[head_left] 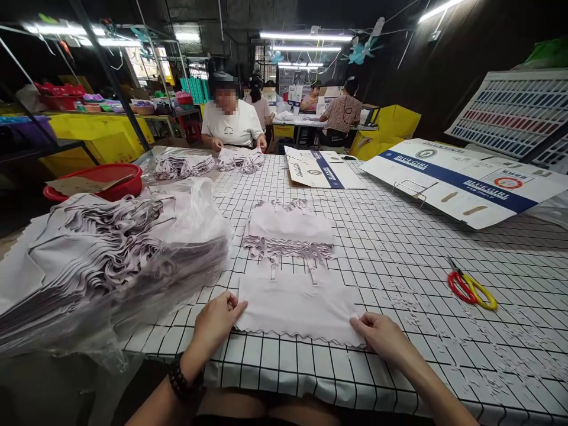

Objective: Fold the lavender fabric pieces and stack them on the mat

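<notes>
A pale pinkish camisole top (297, 305) lies flat on the grid-patterned tablecloth (399, 236), its straps pointing away from me and its wavy hem towards me. My left hand (219, 322) pinches its left side edge, thumb and fingers closed on the fabric. At the opposite edge, my right hand (379, 332) pinches the cloth near the lower corner. Just beyond the straps sits a stack of similar folded tops (290, 228).
To the left, a big pile of the same garments (97, 248) lies in clear plastic. Red-and-yellow scissors (473, 290) rest at right among thread scraps. Printed cardboard pieces (470, 183) lie behind. Across the table, a co-worker (233, 121) handles another garment pile (240, 158), near a red basin (128, 180).
</notes>
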Demonstrator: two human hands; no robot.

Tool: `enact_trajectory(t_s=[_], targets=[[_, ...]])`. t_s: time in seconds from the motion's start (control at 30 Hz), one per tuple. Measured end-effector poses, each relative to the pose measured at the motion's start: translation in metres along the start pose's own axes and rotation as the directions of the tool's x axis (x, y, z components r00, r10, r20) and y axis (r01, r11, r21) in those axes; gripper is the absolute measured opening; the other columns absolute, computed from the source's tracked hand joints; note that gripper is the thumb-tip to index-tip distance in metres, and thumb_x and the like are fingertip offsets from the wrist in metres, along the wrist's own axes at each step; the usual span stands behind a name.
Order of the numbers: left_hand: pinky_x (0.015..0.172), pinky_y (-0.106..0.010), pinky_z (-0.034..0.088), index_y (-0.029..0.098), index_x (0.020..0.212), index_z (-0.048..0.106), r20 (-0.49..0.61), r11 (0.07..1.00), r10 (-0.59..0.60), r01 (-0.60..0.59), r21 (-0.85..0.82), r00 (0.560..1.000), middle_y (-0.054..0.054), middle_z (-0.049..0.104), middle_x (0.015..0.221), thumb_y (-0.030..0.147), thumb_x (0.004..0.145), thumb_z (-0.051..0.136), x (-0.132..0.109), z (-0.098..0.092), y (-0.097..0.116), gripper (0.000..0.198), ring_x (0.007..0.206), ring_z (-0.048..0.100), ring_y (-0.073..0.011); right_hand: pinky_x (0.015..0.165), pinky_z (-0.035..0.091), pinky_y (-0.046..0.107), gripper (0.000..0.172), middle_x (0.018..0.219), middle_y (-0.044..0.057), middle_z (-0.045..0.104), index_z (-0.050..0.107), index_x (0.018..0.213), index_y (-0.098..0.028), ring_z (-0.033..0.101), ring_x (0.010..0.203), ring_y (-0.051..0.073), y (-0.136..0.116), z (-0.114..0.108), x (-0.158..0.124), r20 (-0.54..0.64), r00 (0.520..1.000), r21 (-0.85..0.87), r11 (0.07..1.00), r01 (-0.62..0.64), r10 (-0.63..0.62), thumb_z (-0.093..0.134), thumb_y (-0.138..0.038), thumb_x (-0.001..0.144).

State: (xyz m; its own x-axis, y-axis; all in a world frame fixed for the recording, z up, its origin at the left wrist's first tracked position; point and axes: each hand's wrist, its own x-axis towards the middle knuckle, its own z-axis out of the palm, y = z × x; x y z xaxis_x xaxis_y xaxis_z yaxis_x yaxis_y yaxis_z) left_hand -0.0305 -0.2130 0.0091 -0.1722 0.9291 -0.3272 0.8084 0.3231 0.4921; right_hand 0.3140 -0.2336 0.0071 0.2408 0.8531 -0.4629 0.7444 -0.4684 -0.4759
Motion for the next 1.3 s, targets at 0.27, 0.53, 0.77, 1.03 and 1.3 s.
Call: enact_trajectory(t_s=[0.27,0.53,0.77,1.03,1.3], targets=[[0.056,-0.024,0.030,0.022,0.072,0.056,-0.043,0.998,0.047,-0.048,-0.036,0.998,0.002,0.065,0.071,0.049,0.076,0.057,0.002,0.003,-0.006,0.027,0.070,0.058,-0.0151,0.058,0.037,0.027,0.035,0.050,0.002,0.059,0.055,0.059,-0.020,0.054,0.056,0.017,0.002,-0.005,0.005,0.050,0.998,-0.005,0.999,-0.033,0.033,0.050,-0.051,0.075],[0.055,-0.025,0.030,0.022,0.074,0.058,-0.047,0.997,0.058,-0.061,-0.052,0.997,0.001,0.065,0.070,0.052,0.078,0.054,0.004,0.005,-0.010,0.030,0.069,0.058,-0.0158,0.053,0.036,0.026,0.039,0.049,0.002,0.058,0.054,0.057,-0.020,0.050,0.051,0.015,0.009,-0.004,0.005,0.032,0.999,0.046,0.999,0.013,-0.014,0.050,-0.056,0.073],[0.054,-0.025,0.031,0.022,0.071,0.058,-0.035,0.995,0.039,-0.042,-0.093,0.999,0.001,0.065,0.068,0.052,0.073,0.058,0.008,0.002,-0.011,0.030,0.068,0.059,-0.0165,0.053,0.036,0.027,0.043,0.052,0.002,0.059,0.057,0.061,-0.020,0.050,0.052,0.015,0.010,-0.003,0.002,0.023,0.999,0.054,0.998,0.022,-0.024,0.050,-0.060,0.072],[0.055,-0.025,0.032,0.023,0.071,0.056,-0.033,0.999,0.013,-0.014,-0.028,0.999,0.001,0.067,0.073,0.055,0.071,0.059,0.004,0.000,-0.007,0.032,0.072,0.060,-0.0169,0.056,0.038,0.027,0.039,0.053,0.002,0.060,0.057,0.062,-0.020,0.054,0.055,0.016,0.009,-0.001,-0.001,-0.033,0.998,0.030,0.998,0.057,-0.056,0.049,-0.056,0.076],[0.057,-0.025,0.034,0.023,0.071,0.057,0.017,0.999,0.033,-0.034,0.013,0.999,0.001,0.067,0.072,0.059,0.071,0.055,0.007,-0.002,-0.011,0.036,0.072,0.061,-0.0181,0.055,0.036,0.026,0.033,0.052,0.001,0.058,0.052,0.059,-0.020,0.052,0.054,0.015,-0.001,-0.002,-0.008,-0.050,0.998,0.074,0.997,0.032,-0.028,0.050,-0.046,0.078]])
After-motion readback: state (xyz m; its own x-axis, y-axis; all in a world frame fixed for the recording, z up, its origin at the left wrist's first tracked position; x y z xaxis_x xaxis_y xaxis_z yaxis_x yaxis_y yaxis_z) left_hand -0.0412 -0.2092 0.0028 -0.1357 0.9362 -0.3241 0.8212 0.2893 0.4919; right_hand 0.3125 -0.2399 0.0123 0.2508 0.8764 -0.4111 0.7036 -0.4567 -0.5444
